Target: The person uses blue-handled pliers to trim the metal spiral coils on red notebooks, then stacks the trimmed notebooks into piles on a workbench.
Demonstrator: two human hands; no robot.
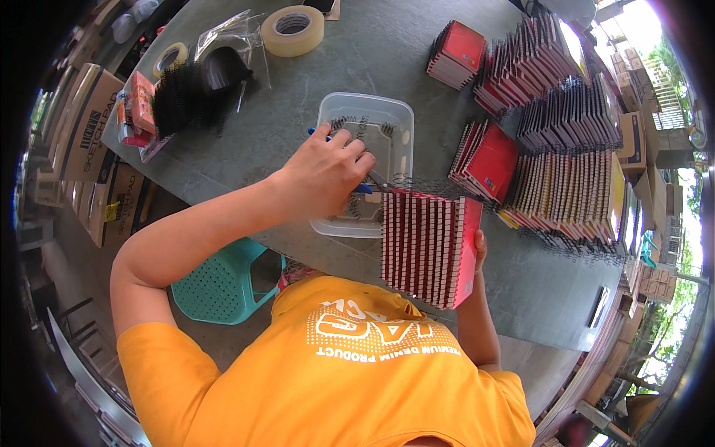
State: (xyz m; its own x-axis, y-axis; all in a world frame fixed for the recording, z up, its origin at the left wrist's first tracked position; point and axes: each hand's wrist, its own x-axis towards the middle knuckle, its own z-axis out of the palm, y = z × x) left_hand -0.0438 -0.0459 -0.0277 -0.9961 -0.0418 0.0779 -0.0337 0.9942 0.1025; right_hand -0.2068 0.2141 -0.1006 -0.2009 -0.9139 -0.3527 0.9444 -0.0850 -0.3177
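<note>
Daylight is bright and even across my work area. It enters from the upper right, where the outdoor area beyond the table (313, 134) is overexposed to near white. Shadows are soft; my left hand (328, 175) casts a faint one onto the clear plastic tray (398, 119). Mild glare sits on the tape roll (293, 30). Focus is sharp at centre. Straight edges bow toward the rim, which ends in a black circular vignette with slight smearing.

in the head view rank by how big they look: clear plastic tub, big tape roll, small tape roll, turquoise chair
1. clear plastic tub
2. turquoise chair, partly hidden by the arm, so unsure against the tub
3. big tape roll
4. small tape roll
</note>
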